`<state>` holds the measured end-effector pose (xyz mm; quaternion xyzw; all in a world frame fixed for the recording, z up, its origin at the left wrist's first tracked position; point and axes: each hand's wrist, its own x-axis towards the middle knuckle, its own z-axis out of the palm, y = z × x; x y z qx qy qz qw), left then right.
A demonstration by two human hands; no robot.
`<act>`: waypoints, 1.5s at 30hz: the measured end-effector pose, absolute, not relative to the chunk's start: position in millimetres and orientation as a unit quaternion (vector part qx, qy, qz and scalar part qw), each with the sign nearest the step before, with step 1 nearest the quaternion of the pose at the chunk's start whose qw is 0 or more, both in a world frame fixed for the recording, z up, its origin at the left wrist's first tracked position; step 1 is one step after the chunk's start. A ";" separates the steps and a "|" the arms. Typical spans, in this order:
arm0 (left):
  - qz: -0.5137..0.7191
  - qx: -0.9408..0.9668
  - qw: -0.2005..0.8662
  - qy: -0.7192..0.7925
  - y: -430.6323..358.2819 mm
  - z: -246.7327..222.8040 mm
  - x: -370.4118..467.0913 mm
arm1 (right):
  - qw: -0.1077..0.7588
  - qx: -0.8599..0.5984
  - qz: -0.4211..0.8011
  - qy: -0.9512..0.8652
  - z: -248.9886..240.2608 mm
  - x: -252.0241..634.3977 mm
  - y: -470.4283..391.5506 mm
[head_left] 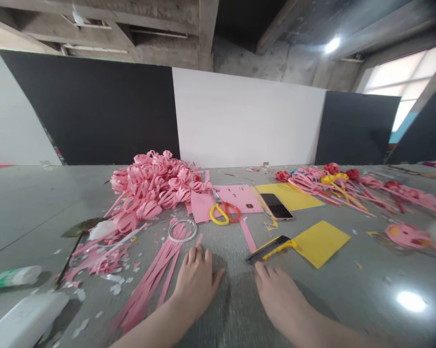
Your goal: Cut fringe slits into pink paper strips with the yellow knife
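Observation:
My left hand (196, 273) rests palm down on the grey table, thumb spread, with its fingertips at the end of a narrow pink strip. Left of it a bundle of pink paper strips (158, 270) runs under a silvery ring of tape (182, 230). My right hand (279, 290) lies low with its fingers stretched out, slightly blurred. Its fingertips are beside the near end of a dark, long tool with yellow parts (270, 249), whose kind I cannot tell. Scissors with yellow and red handles (225, 212) lie on a pink sheet (201, 205) farther back.
A pile of pink paper loops (152, 183) stands back left. A phone (276, 207), yellow sheet (297, 195) and yellow square (322, 244) lie right of centre. Paper flowers (333, 178) are back right. A green-white tube (13, 277) and white box (27, 319) lie left.

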<state>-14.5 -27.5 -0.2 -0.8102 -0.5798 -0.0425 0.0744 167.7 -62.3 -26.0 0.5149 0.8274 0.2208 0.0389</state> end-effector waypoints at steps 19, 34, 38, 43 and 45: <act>0.083 -0.698 0.040 -0.710 14.1 33.1 -73.1 | -0.006 0.505 0.060 0.861 6.1 231.2 2.2; 0.135 -0.728 0.016 -0.672 24.6 30.2 -80.0 | -0.154 0.571 0.116 0.798 -1.9 222.0 11.7; 0.138 -0.737 0.030 -0.661 24.2 29.1 -79.1 | -0.227 0.462 0.050 0.856 13.2 175.2 9.0; 0.125 -0.745 0.054 -0.653 19.7 31.3 -75.9 | -0.185 0.370 0.039 0.909 14.1 103.9 36.4; 0.117 -0.748 0.062 -0.651 18.0 32.0 -75.1 | -0.171 0.359 0.039 0.917 10.3 80.5 52.9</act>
